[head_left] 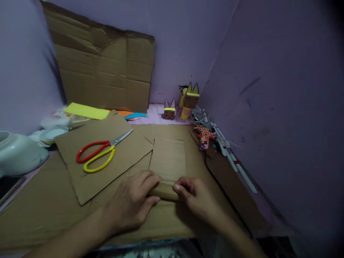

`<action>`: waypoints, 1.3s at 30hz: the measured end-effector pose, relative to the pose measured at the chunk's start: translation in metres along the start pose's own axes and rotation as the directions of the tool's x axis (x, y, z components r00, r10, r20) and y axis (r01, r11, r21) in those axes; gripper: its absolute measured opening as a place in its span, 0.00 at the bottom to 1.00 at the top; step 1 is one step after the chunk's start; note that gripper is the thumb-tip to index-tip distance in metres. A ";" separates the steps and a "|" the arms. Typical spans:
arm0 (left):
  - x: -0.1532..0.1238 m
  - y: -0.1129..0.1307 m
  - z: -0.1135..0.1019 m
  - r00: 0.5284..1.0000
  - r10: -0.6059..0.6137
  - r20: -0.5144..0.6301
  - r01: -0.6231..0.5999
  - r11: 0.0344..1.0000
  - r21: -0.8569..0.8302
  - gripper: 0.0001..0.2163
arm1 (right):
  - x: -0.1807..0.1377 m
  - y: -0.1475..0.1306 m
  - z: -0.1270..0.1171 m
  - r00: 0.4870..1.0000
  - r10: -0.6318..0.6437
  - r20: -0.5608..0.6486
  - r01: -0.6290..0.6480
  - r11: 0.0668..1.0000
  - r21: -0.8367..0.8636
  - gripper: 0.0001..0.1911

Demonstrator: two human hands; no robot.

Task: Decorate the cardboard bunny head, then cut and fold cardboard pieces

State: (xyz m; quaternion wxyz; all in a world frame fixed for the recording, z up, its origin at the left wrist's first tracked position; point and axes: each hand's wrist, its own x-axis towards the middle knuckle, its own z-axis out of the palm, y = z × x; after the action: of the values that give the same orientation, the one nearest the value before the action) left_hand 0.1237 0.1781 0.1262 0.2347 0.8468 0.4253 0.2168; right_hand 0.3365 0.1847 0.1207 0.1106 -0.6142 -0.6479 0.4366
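A small cardboard piece (168, 159) lies flat on the larger cardboard sheet (40, 211) in front of me, and its near end is curled into a roll (165, 191). My left hand (133, 202) wraps its fingers round the left part of that roll. My right hand (195, 197) pinches the right part with bent fingers. Both hands rest low on the sheet, close together. Scissors (100, 153) with one red and one yellow handle lie closed on another cardboard piece (104, 157) to the left.
A torn cardboard panel (102, 68) leans on the back wall. Coloured paper sheets (87, 111) lie below it. Two cardboard animal figures (170, 110) (190, 100), a patterned glue gun (204, 136) with black cord, white sticks (233, 159), and a white pot (16, 152) surround the area.
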 end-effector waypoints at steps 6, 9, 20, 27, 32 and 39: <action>-0.003 -0.009 0.004 0.992 0.011 -0.125 -0.014 1.000 -0.024 0.18 | 0.011 0.001 -0.006 0.992 0.082 0.097 -0.085 0.996 0.034 0.12; 0.000 -0.010 0.004 0.992 0.042 -0.120 -0.046 0.998 -0.030 0.14 | 0.013 0.000 -0.009 0.984 0.116 0.135 -0.123 0.992 0.042 0.12; 0.024 -0.019 -0.017 0.991 -0.047 0.129 0.065 0.988 -0.138 0.11 | 0.044 -0.010 -0.028 0.943 0.202 0.266 -0.212 0.977 0.009 0.17; 0.031 -0.015 -0.016 0.958 -0.147 0.245 0.175 0.980 -0.095 0.08 | 0.057 -0.007 -0.031 0.955 0.170 0.242 -0.159 0.985 -0.066 0.16; 0.026 -0.019 -0.008 0.982 -0.145 0.119 0.153 0.986 -0.066 0.10 | 0.067 -0.008 -0.032 0.945 0.209 0.251 -0.175 0.973 -0.148 0.16; 0.031 -0.020 -0.007 0.982 -0.030 0.187 0.018 0.997 0.069 0.11 | 0.065 -0.018 -0.026 0.991 0.131 -0.027 -0.131 0.923 -0.363 0.14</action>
State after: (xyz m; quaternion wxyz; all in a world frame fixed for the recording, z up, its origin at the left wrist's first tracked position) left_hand 0.1244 0.2153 0.1256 0.2479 0.8657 0.4184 0.1187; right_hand 0.3271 0.2563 0.1227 -0.0338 -0.6665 -0.6749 0.3149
